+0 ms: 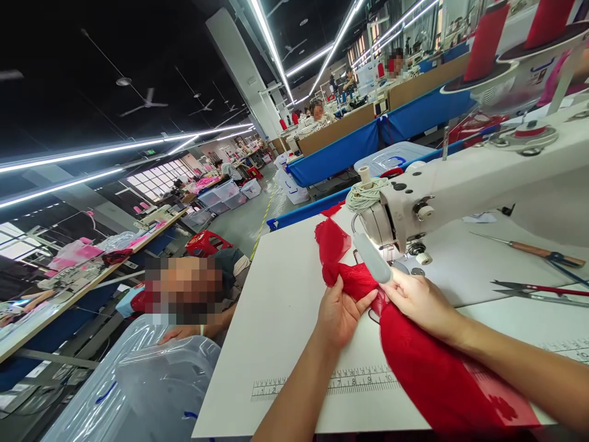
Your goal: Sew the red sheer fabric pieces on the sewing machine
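Observation:
A long piece of red lace fabric [427, 368] lies across the white sewing table [280, 307] and runs up under the head of a white sewing machine [464, 184]. My left hand [338, 313] pinches the fabric from the left, just in front of the needle area. My right hand [421, 301] presses on the fabric from the right, fingers close to the presser foot. More red fabric [332, 240] lies bunched behind the needle.
Scissors [538, 291] and a wooden-handled tool [536, 250] lie on the table at right. Red thread cones [485, 40] stand on the machine. A person sits low at left beside a clear plastic bin [151, 387]. Other workstations and workers fill the hall behind.

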{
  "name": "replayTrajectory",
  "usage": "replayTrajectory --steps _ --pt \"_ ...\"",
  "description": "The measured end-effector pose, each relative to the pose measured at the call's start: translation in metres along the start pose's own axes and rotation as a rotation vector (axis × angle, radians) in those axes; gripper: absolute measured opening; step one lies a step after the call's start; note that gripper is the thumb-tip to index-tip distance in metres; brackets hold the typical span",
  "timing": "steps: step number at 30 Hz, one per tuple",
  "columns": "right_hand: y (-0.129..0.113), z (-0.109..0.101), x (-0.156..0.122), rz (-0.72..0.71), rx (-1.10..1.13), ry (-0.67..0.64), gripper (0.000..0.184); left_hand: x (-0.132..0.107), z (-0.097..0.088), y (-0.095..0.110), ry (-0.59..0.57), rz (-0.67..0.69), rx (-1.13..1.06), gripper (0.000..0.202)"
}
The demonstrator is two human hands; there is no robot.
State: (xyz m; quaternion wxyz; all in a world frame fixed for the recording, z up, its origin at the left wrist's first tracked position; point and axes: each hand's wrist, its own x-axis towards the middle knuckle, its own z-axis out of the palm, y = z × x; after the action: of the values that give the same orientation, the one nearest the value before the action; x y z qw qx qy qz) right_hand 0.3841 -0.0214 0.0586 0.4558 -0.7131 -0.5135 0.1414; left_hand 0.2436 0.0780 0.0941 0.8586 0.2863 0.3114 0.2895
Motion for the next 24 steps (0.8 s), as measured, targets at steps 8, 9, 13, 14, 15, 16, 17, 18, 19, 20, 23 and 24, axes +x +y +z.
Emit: replayTrajectory --steps 8,9,13,14,15,16,17,18,19,20,23,24 --pt "-0.001 -0.001 -0.002 0.026 -0.031 -0.004 0.018 0.002 0.001 0.001 0.046 0.031 -0.049 0.042" --pt "0.0 -0.001 -0.002 0.025 -0.036 -0.004 0.018 0.003 0.002 0.002 0.054 0.034 -0.051 0.042" --pt "0.005 0.001 -0.003 0.02 -0.072 -0.004 0.021 0.005 0.002 0.003 0.068 0.04 -0.048 0.041" --pt "0.006 0.002 -0.003 0.02 -0.088 -0.005 0.02 0.005 0.001 0.003 0.066 0.042 -0.05 0.041" --pt "0.007 0.003 -0.004 0.02 -0.106 -0.007 0.019 0.005 0.0 0.003 0.06 0.041 -0.052 0.041" --pt "0.007 0.004 -0.004 0.018 -0.128 -0.008 0.018 0.005 0.0 0.002 0.053 0.038 -0.054 0.04" --pt "0.008 0.004 -0.005 0.014 -0.152 -0.01 0.018 0.005 -0.001 0.002 0.048 0.037 -0.055 0.04" --pt "0.008 0.005 -0.005 0.006 -0.176 -0.013 0.019 0.005 -0.002 0.001 0.045 0.038 -0.055 0.039" --pt "0.009 0.005 -0.006 -0.006 -0.197 -0.018 0.02 0.005 -0.003 0.001 0.043 0.043 -0.049 0.039" --pt "0.009 0.005 -0.006 -0.021 -0.214 -0.023 0.022 0.005 -0.004 0.001 0.045 0.05 -0.032 0.039" --pt "0.01 0.006 -0.007 -0.072 -0.273 -0.066 0.026 0.012 -0.004 0.007 0.06 0.045 0.156 0.035" --pt "0.011 0.007 -0.007 -0.083 -0.302 -0.079 0.028 0.016 -0.003 0.011 0.069 0.036 0.234 0.034"
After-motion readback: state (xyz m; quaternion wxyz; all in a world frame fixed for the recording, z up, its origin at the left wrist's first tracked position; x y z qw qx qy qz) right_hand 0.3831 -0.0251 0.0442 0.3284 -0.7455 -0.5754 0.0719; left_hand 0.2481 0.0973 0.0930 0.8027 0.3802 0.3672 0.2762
